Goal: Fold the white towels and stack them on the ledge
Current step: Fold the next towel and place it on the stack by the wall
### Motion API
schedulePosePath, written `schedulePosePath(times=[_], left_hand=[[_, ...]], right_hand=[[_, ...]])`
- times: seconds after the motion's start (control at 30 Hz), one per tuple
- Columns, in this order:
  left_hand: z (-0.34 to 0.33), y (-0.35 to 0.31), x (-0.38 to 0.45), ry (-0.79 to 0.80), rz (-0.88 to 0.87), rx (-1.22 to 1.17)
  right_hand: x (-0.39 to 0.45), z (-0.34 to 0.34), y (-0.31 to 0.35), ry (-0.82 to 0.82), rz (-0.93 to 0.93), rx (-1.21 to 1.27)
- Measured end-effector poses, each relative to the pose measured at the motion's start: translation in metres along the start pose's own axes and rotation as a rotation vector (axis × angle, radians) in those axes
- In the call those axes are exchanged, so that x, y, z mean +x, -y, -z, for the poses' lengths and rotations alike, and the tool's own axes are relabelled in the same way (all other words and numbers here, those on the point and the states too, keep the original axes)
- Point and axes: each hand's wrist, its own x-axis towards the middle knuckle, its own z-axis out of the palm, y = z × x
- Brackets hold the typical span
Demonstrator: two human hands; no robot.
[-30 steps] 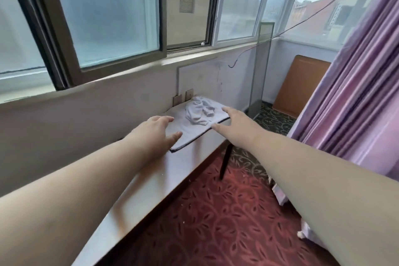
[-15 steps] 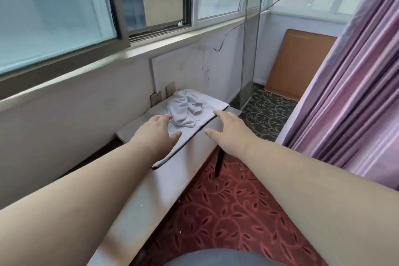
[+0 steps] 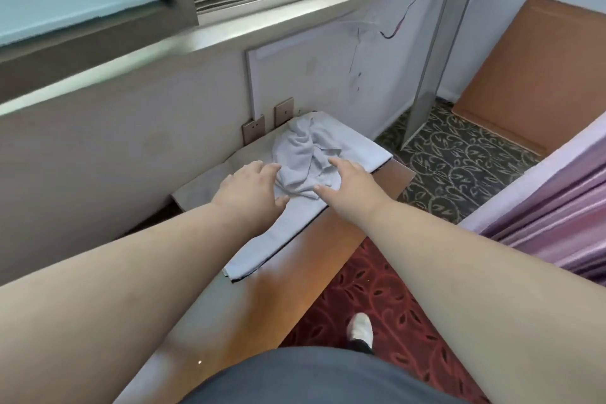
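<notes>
A crumpled white towel (image 3: pixel 303 154) lies on top of a flat white towel (image 3: pixel 352 144) with a dark edge, spread along the wooden ledge (image 3: pixel 229 302) under the window. My left hand (image 3: pixel 251 188) rests at the crumpled towel's left side, fingers spread and touching the cloth. My right hand (image 3: pixel 349 180) is at its right side, with the fingertips on the cloth. Neither hand has closed on the towel.
The ledge runs along the wall below the window sill (image 3: pixel 229 33). Two wall sockets (image 3: pixel 269 121) sit behind the towels. An upright grey panel (image 3: pixel 436 69) and a brown board (image 3: pixel 531 75) stand to the right; a purple curtain (image 3: pixel 557 207) hangs at the far right. My shoe (image 3: pixel 360 330) is on the red carpet.
Both hands have moved forward from the flat towel's near edges onto the crumpled towel. The view has tilted down and come closer to the ledge.
</notes>
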Motion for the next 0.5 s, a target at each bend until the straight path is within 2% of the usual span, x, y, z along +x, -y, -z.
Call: schedulePosePath(times=[0.2, 0.5], left_hand=[[-0.039, -0.006, 0.098, 0.046, 0.116, -0.006], [-0.112, -0.016, 0.237, 0.271, 0.487, -0.158]], right_hand=[[0.127, -0.017, -0.034, 0.102, 0.090, -0.052], [0.327, -0.035, -0.085, 0.337, 0.150, -0.223]])
